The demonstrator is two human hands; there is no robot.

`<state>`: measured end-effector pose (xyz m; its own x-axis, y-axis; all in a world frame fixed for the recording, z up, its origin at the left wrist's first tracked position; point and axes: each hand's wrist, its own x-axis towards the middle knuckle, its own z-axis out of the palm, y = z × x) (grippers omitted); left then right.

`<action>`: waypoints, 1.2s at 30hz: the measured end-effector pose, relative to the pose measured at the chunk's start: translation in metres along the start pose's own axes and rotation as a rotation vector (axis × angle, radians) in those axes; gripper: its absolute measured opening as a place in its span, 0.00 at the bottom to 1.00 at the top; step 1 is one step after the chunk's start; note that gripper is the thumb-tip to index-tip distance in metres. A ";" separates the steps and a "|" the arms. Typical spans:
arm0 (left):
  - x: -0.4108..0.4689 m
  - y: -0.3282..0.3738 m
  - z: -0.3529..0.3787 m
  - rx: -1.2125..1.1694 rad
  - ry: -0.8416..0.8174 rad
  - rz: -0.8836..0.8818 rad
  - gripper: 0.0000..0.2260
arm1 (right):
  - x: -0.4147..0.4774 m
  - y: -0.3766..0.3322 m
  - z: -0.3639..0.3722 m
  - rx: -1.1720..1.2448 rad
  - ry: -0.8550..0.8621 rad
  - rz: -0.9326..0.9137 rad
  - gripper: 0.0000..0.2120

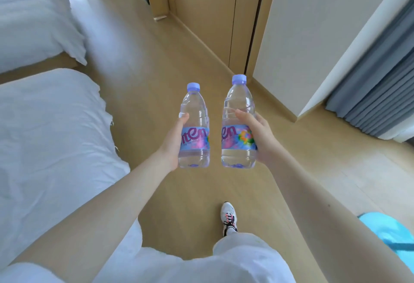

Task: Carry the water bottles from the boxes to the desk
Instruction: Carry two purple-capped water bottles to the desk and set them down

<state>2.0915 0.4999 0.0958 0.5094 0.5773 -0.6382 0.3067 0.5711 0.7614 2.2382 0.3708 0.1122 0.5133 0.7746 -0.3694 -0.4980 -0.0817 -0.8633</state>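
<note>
Above the floor [156,94], left hand [173,144] grips "iten" bottle [195,136], right hand [261,136] grips "en" bottle [236,141].

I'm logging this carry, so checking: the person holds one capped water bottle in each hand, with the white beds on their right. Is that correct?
Not quite. The head view shows the white beds on the person's left, not their right. The rest holds: the left hand grips the left bottle and the right hand grips the right bottle, both capped.
</note>
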 end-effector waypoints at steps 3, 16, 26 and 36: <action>0.030 0.036 0.017 -0.009 0.065 -0.001 0.23 | 0.051 -0.029 -0.005 0.020 -0.064 0.023 0.17; 0.124 0.121 0.003 -0.138 0.206 0.004 0.23 | 0.209 -0.073 0.026 -0.024 -0.246 0.112 0.28; 0.222 0.203 -0.075 -0.232 0.128 0.082 0.21 | 0.328 -0.095 0.112 -0.121 -0.218 0.099 0.24; 0.304 0.318 -0.180 -0.333 0.033 0.193 0.23 | 0.448 -0.133 0.226 -0.166 -0.232 0.009 0.32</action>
<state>2.1994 0.9618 0.1234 0.5047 0.7079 -0.4942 -0.0733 0.6055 0.7925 2.3762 0.8700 0.1395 0.3266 0.8945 -0.3053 -0.3709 -0.1759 -0.9119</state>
